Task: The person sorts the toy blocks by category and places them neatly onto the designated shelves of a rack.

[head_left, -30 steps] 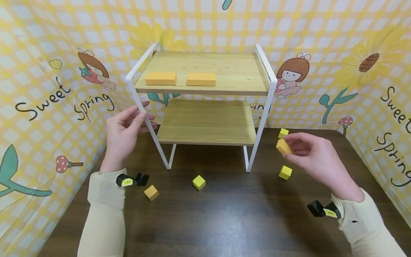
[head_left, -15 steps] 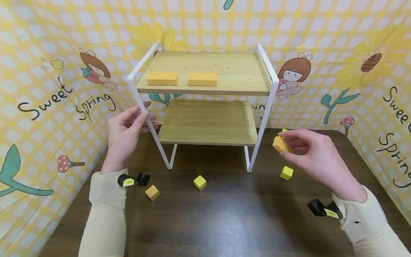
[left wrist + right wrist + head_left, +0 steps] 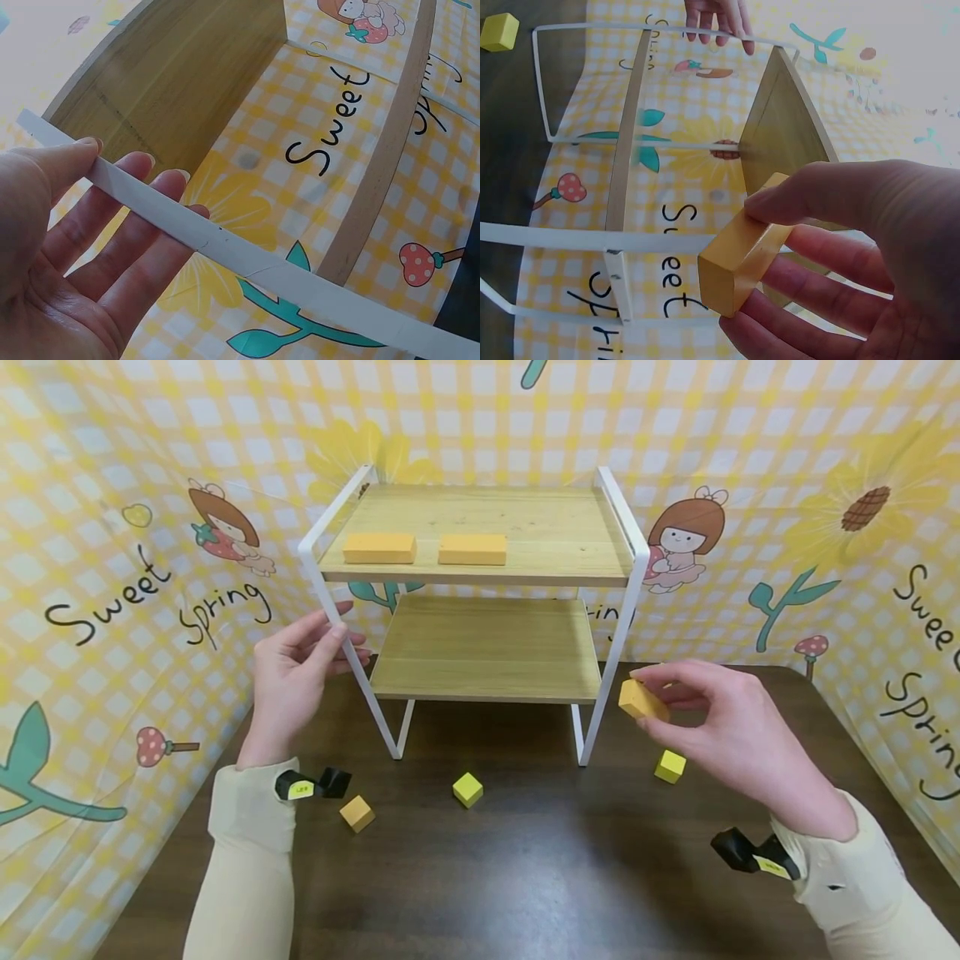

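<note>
My right hand (image 3: pixel 723 718) pinches an orange rectangular block (image 3: pixel 637 700) between thumb and fingers, just right of a small two-tier shelf (image 3: pixel 495 514). In the right wrist view the thumb lies along one long face of that block (image 3: pixel 742 251), with fingertips beneath. My left hand (image 3: pixel 288 677) holds the shelf's white front left post (image 3: pixel 351 656), thumb in front and fingers behind; the left wrist view shows this grip on the white post (image 3: pixel 176 214) closely. On the top board's front edge lie a left orange block (image 3: pixel 379 550) and a right orange block (image 3: pixel 472 550).
On the dark table (image 3: pixel 525 877) in front of the shelf sit an orange cube (image 3: pixel 357 813) and a yellow cube (image 3: pixel 468 790). Another yellow cube (image 3: pixel 670 767) is below my right hand. A checked, printed cloth (image 3: pixel 480 418) hangs behind and at both sides.
My right hand has moved left with the orange block, closer to the shelf's right post. It now covers a yellow cube seen earlier at the back. The left hand keeps its hold.
</note>
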Demonstrator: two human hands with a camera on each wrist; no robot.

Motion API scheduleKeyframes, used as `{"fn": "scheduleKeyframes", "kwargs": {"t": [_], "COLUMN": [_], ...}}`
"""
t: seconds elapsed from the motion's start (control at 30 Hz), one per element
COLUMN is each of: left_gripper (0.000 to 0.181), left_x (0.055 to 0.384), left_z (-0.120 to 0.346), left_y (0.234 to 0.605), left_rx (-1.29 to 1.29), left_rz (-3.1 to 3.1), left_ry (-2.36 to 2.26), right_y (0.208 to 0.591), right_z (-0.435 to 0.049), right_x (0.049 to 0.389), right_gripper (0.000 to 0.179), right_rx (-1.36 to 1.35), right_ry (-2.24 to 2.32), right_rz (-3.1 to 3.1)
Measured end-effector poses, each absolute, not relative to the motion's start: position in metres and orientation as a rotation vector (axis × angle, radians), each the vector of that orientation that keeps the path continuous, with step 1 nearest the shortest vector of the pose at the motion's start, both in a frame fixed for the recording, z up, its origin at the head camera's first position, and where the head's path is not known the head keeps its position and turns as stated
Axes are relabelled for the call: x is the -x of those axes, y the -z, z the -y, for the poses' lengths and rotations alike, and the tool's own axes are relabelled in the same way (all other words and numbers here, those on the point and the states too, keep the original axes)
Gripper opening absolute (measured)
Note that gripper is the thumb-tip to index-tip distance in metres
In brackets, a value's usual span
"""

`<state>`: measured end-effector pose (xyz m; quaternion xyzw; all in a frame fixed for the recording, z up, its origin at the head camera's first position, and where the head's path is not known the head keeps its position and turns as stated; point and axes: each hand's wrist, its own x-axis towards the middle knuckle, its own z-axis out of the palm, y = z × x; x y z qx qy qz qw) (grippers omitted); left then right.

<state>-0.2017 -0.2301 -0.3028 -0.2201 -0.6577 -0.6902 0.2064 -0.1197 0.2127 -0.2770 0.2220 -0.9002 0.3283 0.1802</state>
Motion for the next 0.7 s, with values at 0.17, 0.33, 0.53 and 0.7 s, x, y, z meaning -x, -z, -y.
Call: {"fn": "scheduleKeyframes", "kwargs": {"t": [0.17,0.33,0.53,0.7], "left_gripper": [0.029,0.028,0.029,0.029], "left_x": [0.202,0.202,0.201,0.202], "left_z": [0.230,0.230,0.231,0.231], "left_y": [0.303,0.303,0.303,0.303], "left_rx": [0.618,0.623,0.616,0.613], "left_rz": [1.832,1.830,1.827,1.822], "left_ry": [1.926,1.923,1.930,1.940], "right_y": [0.272,0.268,0.260,0.251], "right_z": [-0.207,-0.203,-0.200,-0.196], "right_x": [0.120,0.120,0.121,0.121], "right_gripper": [0.041,0.041,0.043,0.042], "right_rx": [-0.683,-0.746,-0.794,-0.833], "right_ry": [-0.890,-0.879,-0.843,-0.808], "right_rz": [2.522,2.478,2.450,2.436]}}
